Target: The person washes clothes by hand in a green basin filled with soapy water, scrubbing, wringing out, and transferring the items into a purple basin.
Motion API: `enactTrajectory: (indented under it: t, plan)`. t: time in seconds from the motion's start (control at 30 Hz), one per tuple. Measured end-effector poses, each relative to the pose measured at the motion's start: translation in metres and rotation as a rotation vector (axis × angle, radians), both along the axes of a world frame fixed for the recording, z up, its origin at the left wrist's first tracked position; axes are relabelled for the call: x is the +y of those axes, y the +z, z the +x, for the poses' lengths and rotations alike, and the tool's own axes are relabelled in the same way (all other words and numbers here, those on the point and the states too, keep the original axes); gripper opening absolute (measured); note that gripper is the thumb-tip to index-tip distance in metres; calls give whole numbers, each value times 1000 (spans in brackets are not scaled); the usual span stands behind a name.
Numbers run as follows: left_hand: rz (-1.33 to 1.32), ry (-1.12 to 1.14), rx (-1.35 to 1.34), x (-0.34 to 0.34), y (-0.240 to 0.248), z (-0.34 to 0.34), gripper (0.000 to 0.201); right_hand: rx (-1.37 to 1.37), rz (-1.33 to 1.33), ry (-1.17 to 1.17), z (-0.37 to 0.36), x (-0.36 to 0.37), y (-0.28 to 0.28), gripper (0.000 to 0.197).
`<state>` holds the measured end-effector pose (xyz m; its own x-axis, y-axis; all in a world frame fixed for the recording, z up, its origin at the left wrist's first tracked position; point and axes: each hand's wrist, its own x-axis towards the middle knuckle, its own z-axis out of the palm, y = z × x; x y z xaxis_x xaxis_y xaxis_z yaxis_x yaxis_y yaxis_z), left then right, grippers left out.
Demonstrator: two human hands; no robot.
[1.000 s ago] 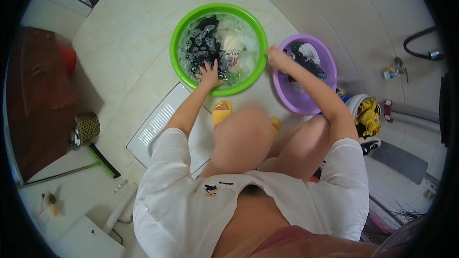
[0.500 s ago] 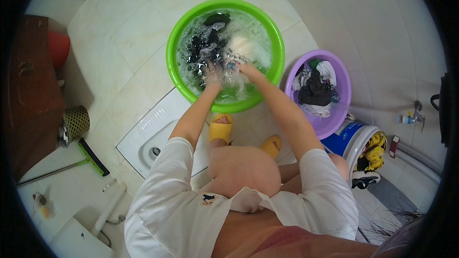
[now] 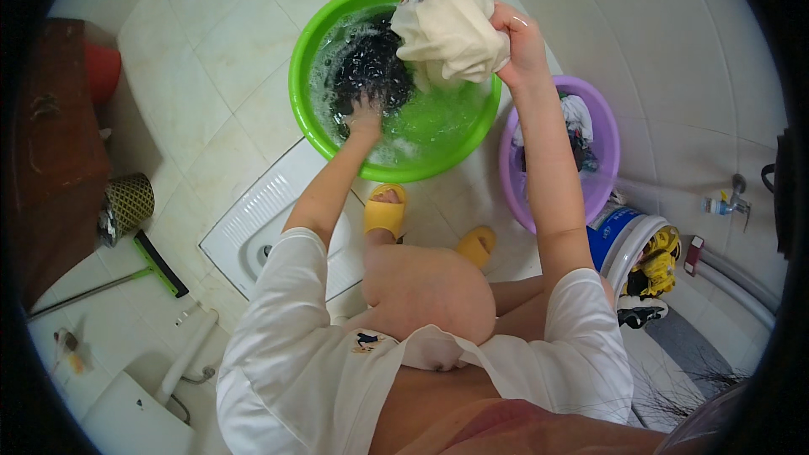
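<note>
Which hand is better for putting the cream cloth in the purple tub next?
Probably the right hand: it holds the cream cloth and is nearer the purple tub. The left hand is down in the green tub, by the dark cloth.

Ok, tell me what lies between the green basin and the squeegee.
In the head view, a white squat toilet lies between the green basin and the squeegee, with floor tile nearer the squeegee.

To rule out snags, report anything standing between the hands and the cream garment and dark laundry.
Nothing solid shows between them: the right hand grips the cream garment; the left hand is in sudsy water, at the dark laundry.
</note>
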<state>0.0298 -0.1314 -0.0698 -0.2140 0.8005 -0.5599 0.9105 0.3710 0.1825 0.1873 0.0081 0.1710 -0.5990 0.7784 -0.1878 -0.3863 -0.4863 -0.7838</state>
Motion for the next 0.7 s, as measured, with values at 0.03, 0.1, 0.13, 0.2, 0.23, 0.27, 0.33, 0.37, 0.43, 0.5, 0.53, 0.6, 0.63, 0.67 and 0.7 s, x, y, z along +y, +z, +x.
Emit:
enactTrajectory:
  t: [0.03,0.1,0.13,0.2,0.23,0.27,0.33,0.37,0.43,0.5,0.53,0.6,0.63,0.67,0.7]
  plan:
    - [-59,-32,19,1,13,-7,66,-1,0,1,1,3,-3,37]
    - [8,-35,31,-4,5,-24,69,-204,98,59,0,4,-14,35]
    - [85,-32,9,-6,4,-33,68,-198,98,63,-3,1,-21,35]
    - [203,-38,9,-8,0,-45,63,-453,114,33,-14,-9,-40,26]
    - [202,-41,12,-8,1,-46,63,-450,112,30,-17,-13,-55,26]
    - [166,-47,69,-7,1,-47,60,-662,222,69,-20,-16,-74,24]
    - [95,-63,146,-5,9,-45,53,-870,329,103,-18,-19,-120,22]
    - [96,-64,150,-7,10,-42,53,-965,533,151,-15,-21,-147,21]
    - [273,-101,305,-10,12,-32,51,-1060,739,191,-5,-20,-199,21]
    - [402,-15,-24,-5,41,-18,49,-1241,714,40,8,-21,-225,18]
    - [471,-5,-180,-6,37,-16,51,-1343,725,126,10,-27,-217,16]
    - [591,27,-539,-5,22,-5,56,-1435,755,231,4,-51,-243,16]
    - [636,59,-736,-6,13,2,59,-1521,789,341,-1,-61,-260,16]
    - [506,115,-759,-6,8,11,66,-1523,789,344,-2,-67,-274,16]
    - [503,112,-766,-5,5,16,66,-1398,887,430,-2,-73,-277,16]
